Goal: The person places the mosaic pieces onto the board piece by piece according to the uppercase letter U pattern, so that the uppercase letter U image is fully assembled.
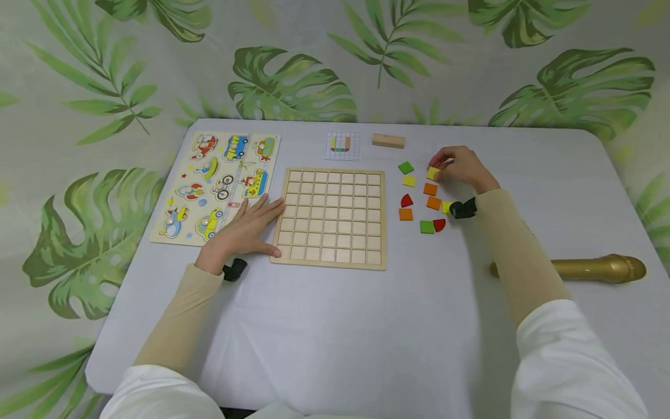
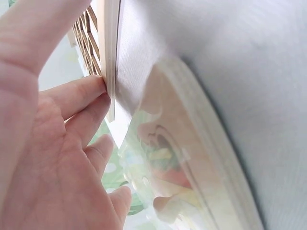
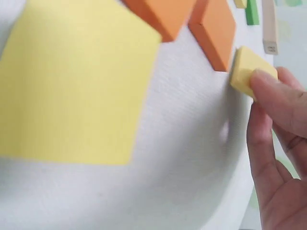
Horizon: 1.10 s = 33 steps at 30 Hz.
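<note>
My left hand (image 1: 246, 228) lies at the left side of a wooden grid board (image 1: 330, 265), its fingers spread and its fingertips and thumb touching the frame. In the left wrist view those fingers are mostly straight against the board's edge. Among small coloured tiles to the right of the board, my right hand (image 1: 463, 166) pinches a yellow square tile (image 3: 245, 67) between thumb and fingers. Close by lie orange square tiles (image 1: 430, 189), a second yellow tile (image 1: 409, 181), green squares (image 1: 427, 227) and red quarter-round pieces (image 1: 406, 201). Another yellow tile (image 3: 72, 86) looms large under the right wrist camera.
Left of the board lies a vehicle peg puzzle (image 1: 209, 186), partly beneath my left hand. A small pattern card (image 1: 342, 145) and a wooden block (image 1: 388, 141) sit behind the board. A gold microphone-shaped object (image 1: 602, 269) lies at the right, partly behind my right forearm.
</note>
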Available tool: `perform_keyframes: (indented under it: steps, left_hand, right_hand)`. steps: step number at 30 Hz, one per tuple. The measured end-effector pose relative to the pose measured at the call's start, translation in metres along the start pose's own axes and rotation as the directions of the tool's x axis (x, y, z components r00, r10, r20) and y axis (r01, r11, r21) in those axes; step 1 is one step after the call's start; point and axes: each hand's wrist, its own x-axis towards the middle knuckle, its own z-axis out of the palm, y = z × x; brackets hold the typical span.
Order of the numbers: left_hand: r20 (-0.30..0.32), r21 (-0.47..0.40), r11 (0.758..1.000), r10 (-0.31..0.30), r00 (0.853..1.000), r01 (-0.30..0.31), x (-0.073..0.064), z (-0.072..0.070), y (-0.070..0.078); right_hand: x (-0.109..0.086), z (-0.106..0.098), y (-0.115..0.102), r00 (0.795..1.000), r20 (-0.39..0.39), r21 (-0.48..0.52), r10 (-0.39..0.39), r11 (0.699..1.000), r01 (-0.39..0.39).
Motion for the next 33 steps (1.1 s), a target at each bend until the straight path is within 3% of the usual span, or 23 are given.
perform_keyframes:
  steps: [6,12,27,33]
  left_hand:
    - [-0.003,-0.003,1.000,0.001,1.000,-0.001,0.001,0.000,0.001]
    - [-0.006,0.002,1.000,0.009,1.000,-0.009,0.002,0.000,0.001]
    - [-0.003,0.013,1.000,0.021,1.000,-0.021,0.005,-0.002,0.000]
    - [-0.007,-0.001,1.000,0.021,1.000,-0.021,0.005,-0.001,0.000]
  right_hand:
    - [-0.002,-0.004,-0.007,1.000,0.001,0.073,-0.030,0.997,0.029]
    - [0.001,0.008,-0.024,0.993,0.023,0.186,-0.112,0.977,0.106]
    - [0.020,0.084,-0.092,0.957,0.134,0.331,-0.257,0.922,0.201]
    - [0.023,0.116,-0.118,0.943,0.164,0.323,-0.290,0.919,0.226]
